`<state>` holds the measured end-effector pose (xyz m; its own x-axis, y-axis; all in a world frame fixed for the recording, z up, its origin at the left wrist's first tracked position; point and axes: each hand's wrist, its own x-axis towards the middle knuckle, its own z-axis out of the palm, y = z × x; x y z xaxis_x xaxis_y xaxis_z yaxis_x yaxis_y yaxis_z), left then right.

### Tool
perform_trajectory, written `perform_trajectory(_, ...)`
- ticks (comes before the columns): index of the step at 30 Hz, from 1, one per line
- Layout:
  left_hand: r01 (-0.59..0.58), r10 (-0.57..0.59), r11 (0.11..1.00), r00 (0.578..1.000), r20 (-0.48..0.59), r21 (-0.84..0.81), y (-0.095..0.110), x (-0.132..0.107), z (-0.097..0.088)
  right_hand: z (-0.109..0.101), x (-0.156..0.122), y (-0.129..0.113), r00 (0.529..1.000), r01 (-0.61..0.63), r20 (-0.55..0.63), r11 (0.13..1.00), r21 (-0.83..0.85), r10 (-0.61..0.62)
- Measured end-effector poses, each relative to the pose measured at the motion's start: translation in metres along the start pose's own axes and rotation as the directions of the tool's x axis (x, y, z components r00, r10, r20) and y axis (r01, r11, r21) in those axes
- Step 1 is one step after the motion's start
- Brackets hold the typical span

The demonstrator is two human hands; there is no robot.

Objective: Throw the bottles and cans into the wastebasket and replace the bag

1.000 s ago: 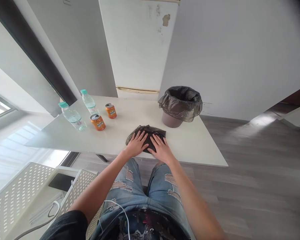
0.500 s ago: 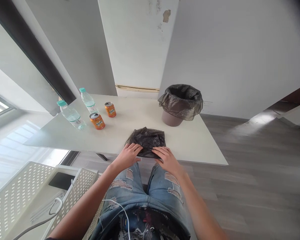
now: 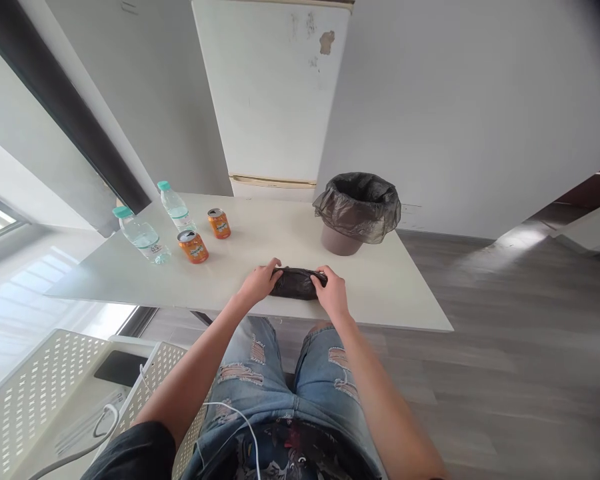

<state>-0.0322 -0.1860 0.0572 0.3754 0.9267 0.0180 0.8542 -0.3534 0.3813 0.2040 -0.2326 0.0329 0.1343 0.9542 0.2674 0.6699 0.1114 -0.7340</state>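
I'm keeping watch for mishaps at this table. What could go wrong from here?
The folded black bag lies close to the table's front edge, so it might slip off or spring open if the left hand and right hand let go of its ends.

The nearer orange can stands left of the left hand; a wide swing could tip it.

The white cable over the jeans might snag.

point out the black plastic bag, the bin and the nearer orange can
black plastic bag (image 3: 295,285): head view, middle of its folded strip
bin (image 3: 342,241): head view, lower outer wall
nearer orange can (image 3: 195,249): head view, printed side
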Motion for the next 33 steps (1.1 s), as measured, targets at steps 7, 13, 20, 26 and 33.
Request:
perform_trajectory(7, -0.246, 0.297, 0.946, 0.919, -0.258, 0.211, 0.017, 0.001, 0.017, 0.011, 0.005, -0.003, 0.990, 0.112, -0.061, 0.968, -0.225, -0.128)
perform_trajectory(13, -0.416, 0.414, 0.900, 0.909, 0.044, 0.131, -0.004, 0.024, 0.053, 0.036, 0.007, -0.009, 0.920, 0.361, 0.301, 0.844, -0.396, -0.252)
perform_trajectory(20, -0.380, 0.375, 0.912, 0.925, 0.057, 0.157, -0.008, 0.023, 0.060, 0.045, 0.006, 0.000, 0.924, 0.302, 0.356, 0.831, -0.466, -0.136)
perform_trajectory(26, -0.369, 0.366, 0.917, 0.929, 0.048, 0.150, -0.008, 0.022, 0.060, 0.048, 0.006, 0.005, 0.925, 0.286, 0.365, 0.823, -0.491, -0.104)
perform_trajectory(33, -0.383, 0.383, 0.912, 0.923, 0.032, 0.145, -0.010, 0.024, 0.062, 0.046, 0.004, 0.006, 0.930, 0.248, 0.364, 0.821, -0.515, -0.052)
